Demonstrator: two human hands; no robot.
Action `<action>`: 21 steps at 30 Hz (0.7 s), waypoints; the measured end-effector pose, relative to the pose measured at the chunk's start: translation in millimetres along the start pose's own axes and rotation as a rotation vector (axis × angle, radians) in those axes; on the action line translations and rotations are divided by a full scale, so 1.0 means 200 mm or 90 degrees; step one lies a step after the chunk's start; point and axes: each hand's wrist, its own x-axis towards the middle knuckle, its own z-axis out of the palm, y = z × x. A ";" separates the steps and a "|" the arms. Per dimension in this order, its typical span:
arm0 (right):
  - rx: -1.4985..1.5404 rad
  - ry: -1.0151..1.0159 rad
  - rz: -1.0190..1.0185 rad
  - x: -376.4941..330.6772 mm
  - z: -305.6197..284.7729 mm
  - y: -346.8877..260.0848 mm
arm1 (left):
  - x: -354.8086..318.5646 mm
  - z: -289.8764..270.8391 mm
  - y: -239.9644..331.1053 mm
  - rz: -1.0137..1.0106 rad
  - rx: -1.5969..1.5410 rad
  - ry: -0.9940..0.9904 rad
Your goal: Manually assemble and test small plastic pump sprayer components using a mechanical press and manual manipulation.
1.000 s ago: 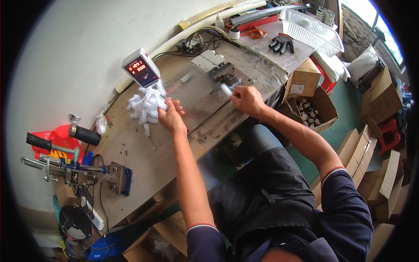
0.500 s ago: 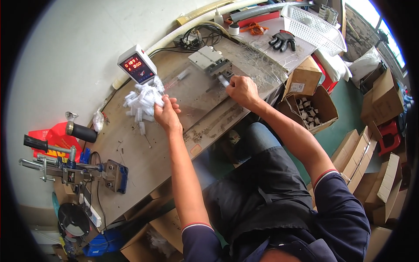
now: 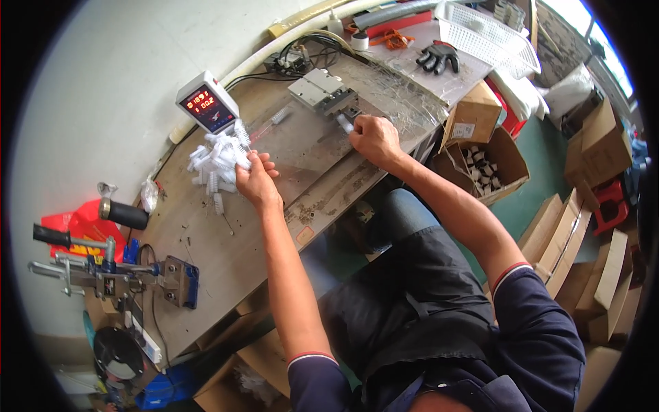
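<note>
My left hand (image 3: 255, 180) rests at the edge of a heap of small white brush-like parts (image 3: 216, 161) on the worn wooden bench (image 3: 206, 254), its fingers closed around a few of them. My right hand (image 3: 374, 137) holds one small white part (image 3: 343, 123) and presses its tip against the grey metal fixture (image 3: 322, 91) at the back of the bench. A white box with a red digital display (image 3: 207, 101) stands just behind the heap.
A hand-lever press with a blue base (image 3: 113, 275) sits at the bench's left end. An open cardboard box of small parts (image 3: 487, 165) stands to the right, with more cartons (image 3: 583, 247) beyond. Black gloves (image 3: 438, 56) and a white basket (image 3: 487, 31) lie at the back.
My right hand has moved from the middle of the bench up to the metal fixture with the white part. My left hand has stayed at the heap.
</note>
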 end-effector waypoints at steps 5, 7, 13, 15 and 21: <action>0.043 0.044 0.021 -0.01 0.00 -0.04 | -0.01 0.00 0.00 0.015 0.031 -0.003; 0.055 0.083 0.018 -0.03 0.02 -0.03 | -0.04 0.02 -0.01 0.027 0.070 -0.022; 0.044 0.093 0.000 -0.03 0.02 -0.02 | -0.11 0.09 0.01 0.099 0.212 -0.093; 0.056 0.109 -0.011 -0.03 0.02 -0.03 | -0.13 0.14 0.00 0.168 0.327 -0.142; 0.079 0.109 0.001 -0.03 0.01 -0.03 | -0.22 0.35 -0.02 0.235 0.451 -0.221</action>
